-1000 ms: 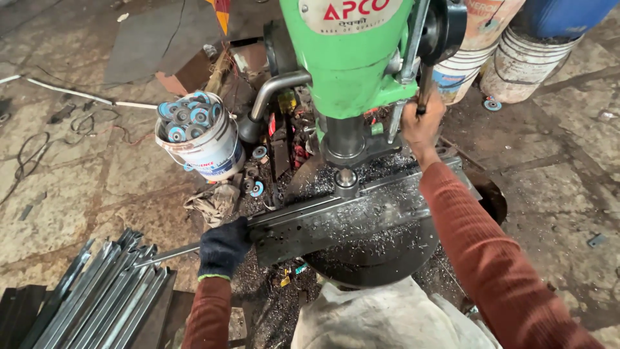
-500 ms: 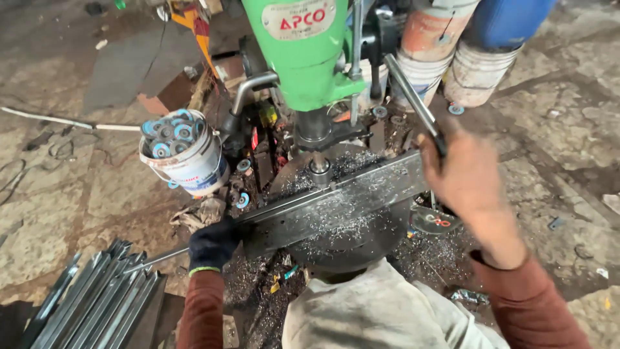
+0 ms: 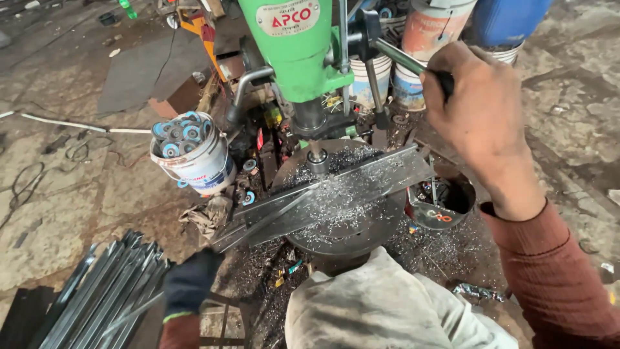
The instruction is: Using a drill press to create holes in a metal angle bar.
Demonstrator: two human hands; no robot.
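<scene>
Nearest the camera lies the person's pale, dusty trouser knee (image 3: pixel 381 304). To its left the left hand (image 3: pixel 188 283), in a dark glove with a green cuff, is closed around the near end of the long flat grey steel bar (image 3: pixel 323 197); half a second ago the same hand sat higher and closer to the machine, with the whole view wider. The bar lies slantwise across the round dark drill table (image 3: pixel 349 226), strewn with bright metal shavings, and its far end reaches past the table's right edge. A bundle of grey steel angle lengths (image 3: pixel 97 291) rests on the floor at lower left.

The right hand (image 3: pixel 481 119), bare with a rust-red sleeve, grips the black feed lever (image 3: pixel 403 59) of the green pillar drill (image 3: pixel 297 45); earlier it was lower and further right. The drill chuck (image 3: pixel 316 158) stands just above the bar.

A white plastic bucket (image 3: pixel 197 161) left of the table holds blue-centred round discs. A small dark tin (image 3: pixel 442 203) sits right of the table; its contents are unclear. Beyond stand white paint pails (image 3: pixel 439 26) and a blue drum (image 3: pixel 507 19).
</scene>
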